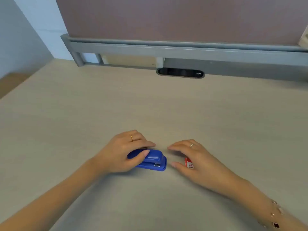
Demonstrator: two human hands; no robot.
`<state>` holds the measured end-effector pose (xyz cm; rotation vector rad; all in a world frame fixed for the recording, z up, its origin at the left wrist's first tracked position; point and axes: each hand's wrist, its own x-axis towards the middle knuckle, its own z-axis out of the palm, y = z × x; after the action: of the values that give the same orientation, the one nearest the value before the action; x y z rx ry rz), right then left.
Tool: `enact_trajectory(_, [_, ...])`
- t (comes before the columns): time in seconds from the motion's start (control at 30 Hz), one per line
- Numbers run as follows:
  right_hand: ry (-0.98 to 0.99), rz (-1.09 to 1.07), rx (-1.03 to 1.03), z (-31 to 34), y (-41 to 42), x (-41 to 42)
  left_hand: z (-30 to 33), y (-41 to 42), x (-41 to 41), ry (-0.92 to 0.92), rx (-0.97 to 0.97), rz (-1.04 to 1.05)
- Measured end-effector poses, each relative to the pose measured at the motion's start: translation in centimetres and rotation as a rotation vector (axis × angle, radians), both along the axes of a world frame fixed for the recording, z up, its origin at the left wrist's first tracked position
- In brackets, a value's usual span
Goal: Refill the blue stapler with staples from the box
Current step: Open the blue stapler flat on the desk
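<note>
Head view: our left hand (121, 154) fingers grip the small blue plastic stapler (150, 160); at three o'clock, our right hand (193, 157) covers the red-and-white cardboard staple box (189, 163), grip unclear. Loose staples might spill on the desk (150, 105).

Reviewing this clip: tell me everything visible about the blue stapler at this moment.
The blue stapler is small, glossy, plastic-looking, with a rounded top arm over a flat, wider base. It lies closed and upright on the pale wood-grain desk, its nose pointing right and toward the camera, where a bit of metal shows. The left hand covers its rear, thumb on the top arm. The right hand does not touch it.
</note>
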<state>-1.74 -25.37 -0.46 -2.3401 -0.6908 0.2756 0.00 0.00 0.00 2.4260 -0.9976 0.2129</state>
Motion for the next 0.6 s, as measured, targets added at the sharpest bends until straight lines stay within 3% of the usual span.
enact_trajectory(0.2, [-0.091,-0.128,0.17,-0.3,1.3,-0.8,-0.3,-0.6,-0.2,-0.101,0.071,-0.041])
enact_trajectory(0.6, [-0.144,-0.275,0.116,-1.3,3.8,-1.7,0.3,-0.3,-0.3,-0.152,0.173,-0.061])
